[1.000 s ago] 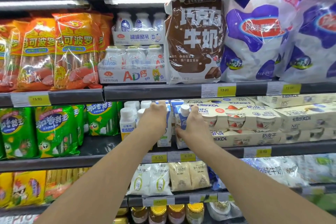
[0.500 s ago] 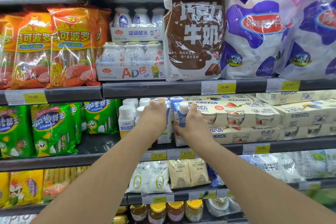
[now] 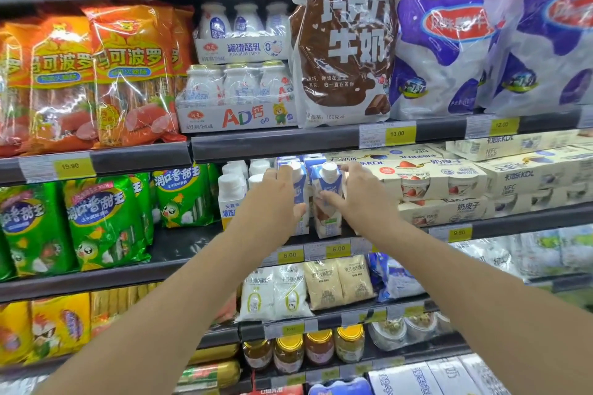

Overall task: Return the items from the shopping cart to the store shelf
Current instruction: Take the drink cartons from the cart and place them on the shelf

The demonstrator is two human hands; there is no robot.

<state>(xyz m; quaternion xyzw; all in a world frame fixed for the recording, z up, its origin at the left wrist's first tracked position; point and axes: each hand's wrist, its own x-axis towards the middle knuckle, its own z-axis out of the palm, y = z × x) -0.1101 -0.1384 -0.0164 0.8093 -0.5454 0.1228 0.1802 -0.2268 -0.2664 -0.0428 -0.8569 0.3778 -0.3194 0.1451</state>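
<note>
Two blue-and-white milk cartons with white caps stand side by side at the front of the middle shelf. My left hand wraps the left carton, thumb across its front, and hides most of it. My right hand holds the right carton from its right side, thumb on the front and fingers up beside the cap. Both cartons rest upright on the shelf. No shopping cart is in view.
White yoghurt bottles stand just left of the cartons, and cream boxes of yoghurt cups just right. Green sausage bags fill the far left. The shelf above hangs low over the caps. Bagged milk lies below.
My right hand has slid a little to the right, so more of the right carton's front shows. Both cartons stay in place on the shelf. The view has tilted down slightly.
</note>
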